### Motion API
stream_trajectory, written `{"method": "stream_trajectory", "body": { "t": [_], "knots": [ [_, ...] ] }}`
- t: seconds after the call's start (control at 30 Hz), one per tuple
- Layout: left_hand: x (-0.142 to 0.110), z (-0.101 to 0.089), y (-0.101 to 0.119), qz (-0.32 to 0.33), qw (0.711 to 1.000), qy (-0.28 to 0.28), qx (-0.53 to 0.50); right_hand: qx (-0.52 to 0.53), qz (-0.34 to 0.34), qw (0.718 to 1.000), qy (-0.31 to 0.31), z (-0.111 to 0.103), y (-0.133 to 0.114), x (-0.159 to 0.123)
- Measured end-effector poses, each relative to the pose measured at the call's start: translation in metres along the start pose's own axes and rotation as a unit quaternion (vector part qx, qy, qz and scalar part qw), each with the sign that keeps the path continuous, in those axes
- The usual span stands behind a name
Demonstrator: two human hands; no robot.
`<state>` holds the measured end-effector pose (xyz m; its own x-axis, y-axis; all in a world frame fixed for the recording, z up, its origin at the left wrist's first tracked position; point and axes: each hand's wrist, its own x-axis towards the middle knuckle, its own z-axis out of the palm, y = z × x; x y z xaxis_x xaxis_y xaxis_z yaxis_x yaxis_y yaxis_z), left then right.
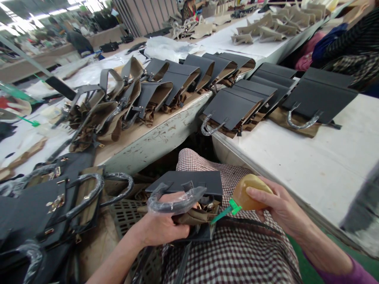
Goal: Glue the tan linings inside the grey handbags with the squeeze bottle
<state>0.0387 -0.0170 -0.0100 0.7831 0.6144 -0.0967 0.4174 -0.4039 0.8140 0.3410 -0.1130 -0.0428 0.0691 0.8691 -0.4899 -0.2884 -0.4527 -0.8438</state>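
Observation:
Over my lap lies a dark handbag [194,180] with a plastic-wrapped handle and a brown lining showing at its opening. My left hand [166,227] grips it from the left, the fingers partly hidden under the handle and in the lining. In my right hand [276,203] is a glue bottle [248,193], yellowish and squeezable, tilted down to the left. Its green nozzle [222,215] reaches the bag's right edge near the lining; whether the tip touches, I cannot tell.
Several dark handbags [44,209] lie at the left beside a plastic crate [126,217]. More unfinished bags [180,77] line the left table's edge, and others stand on the white table [325,157] at right. A person's striped sleeve [352,35] shows at upper right.

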Motion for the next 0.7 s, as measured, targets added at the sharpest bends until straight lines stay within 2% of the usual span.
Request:
{"method": "stream_trajectory", "body": {
  "t": [0.3, 0.7],
  "knots": [
    [0.001, -0.001, 0.002, -0.032, 0.999, -0.017, 0.011, 0.019, 0.048, 0.998, 0.029, 0.006, 0.009, -0.011],
    [0.002, -0.001, -0.003, -0.032, 0.999, 0.019, 0.006, -0.049, -0.03, 0.995, 0.083, -0.027, 0.033, 0.016]
  ]
}}
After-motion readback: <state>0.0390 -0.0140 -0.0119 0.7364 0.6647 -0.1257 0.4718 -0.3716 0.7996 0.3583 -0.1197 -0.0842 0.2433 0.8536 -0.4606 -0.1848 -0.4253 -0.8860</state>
